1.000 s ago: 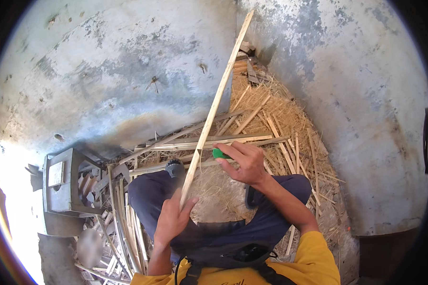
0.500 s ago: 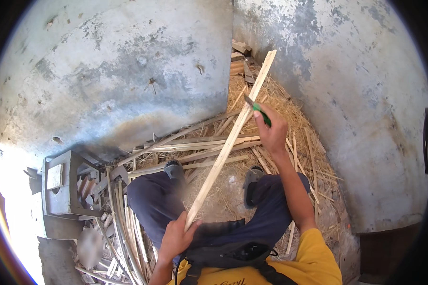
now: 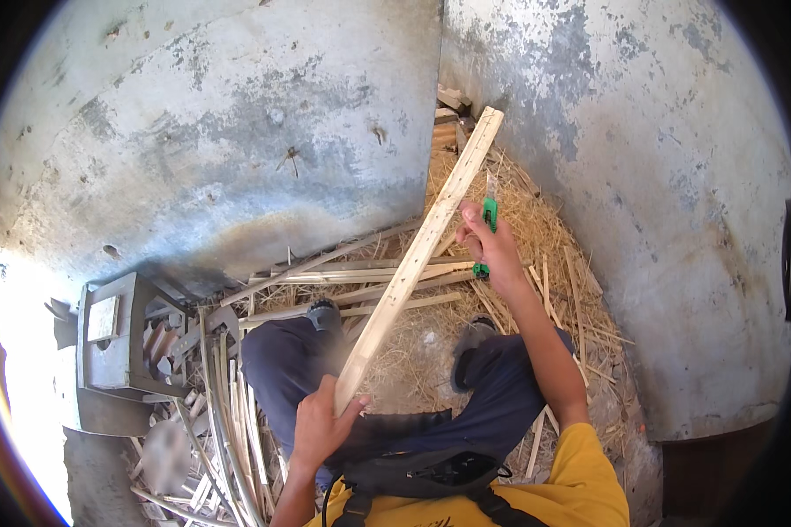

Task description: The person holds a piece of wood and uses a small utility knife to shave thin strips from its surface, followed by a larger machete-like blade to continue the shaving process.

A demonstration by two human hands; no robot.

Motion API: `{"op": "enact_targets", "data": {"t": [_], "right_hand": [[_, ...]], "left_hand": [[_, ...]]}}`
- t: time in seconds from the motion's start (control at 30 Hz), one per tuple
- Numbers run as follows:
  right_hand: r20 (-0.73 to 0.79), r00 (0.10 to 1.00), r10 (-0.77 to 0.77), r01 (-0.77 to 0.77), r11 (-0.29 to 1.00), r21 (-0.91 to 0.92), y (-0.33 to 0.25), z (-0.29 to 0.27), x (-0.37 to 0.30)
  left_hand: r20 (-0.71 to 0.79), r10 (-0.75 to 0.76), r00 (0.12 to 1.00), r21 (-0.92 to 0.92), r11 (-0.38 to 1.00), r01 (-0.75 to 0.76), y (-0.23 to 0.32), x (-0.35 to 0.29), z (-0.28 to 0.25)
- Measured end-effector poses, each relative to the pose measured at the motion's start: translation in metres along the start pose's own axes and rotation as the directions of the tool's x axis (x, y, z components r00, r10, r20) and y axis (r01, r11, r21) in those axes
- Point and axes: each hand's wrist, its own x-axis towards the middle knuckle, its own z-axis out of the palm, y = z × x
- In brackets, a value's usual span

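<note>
My left hand (image 3: 322,424) is closed round the lower end of a long pale wooden strip (image 3: 420,249). The strip slants up and away to the right, its broad face dotted with small dark marks in rows. In my right hand (image 3: 499,252), beside the strip's upper half, is a green utility knife (image 3: 490,214) with its blade out and pointing away from me. The blade stands a little apart from the strip's right edge. Some fingers of that hand are hidden behind the knife and palm.
Straw-like shavings (image 3: 536,211) cover the floor between two worn walls. Several thin sticks (image 3: 351,277) lie beyond my feet, and more long strips (image 3: 228,413) are heaped at my left beside a grey box-like frame (image 3: 114,338). My bent legs flank the strip.
The strip has turned to show its broad, marked face. My right hand has drawn the knife off the strip, and its blade now points up rather than across the wood.
</note>
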Motion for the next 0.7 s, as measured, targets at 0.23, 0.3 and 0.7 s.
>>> {"op": "enact_targets", "data": {"t": [0.23,0.3,0.7], "right_hand": [[0.027,0.999,0.018,-0.019,0.998,0.059,0.0,-0.004,0.008],[0.009,1.0,0.017,-0.017,0.997,0.074,-0.003,-0.001,0.004],[0.081,0.992,-0.092,0.098,0.993,-0.06,-0.031,0.027,-0.027]], "left_hand": [[0.021,-0.007,1.0,0.144,0.99,0.004,-0.001,-0.007,-0.021],[0.067,-0.046,0.997,0.117,0.992,0.038,0.005,-0.007,-0.032],[0.075,0.004,0.997,-0.156,0.988,0.008,0.03,0.044,0.012]]}}
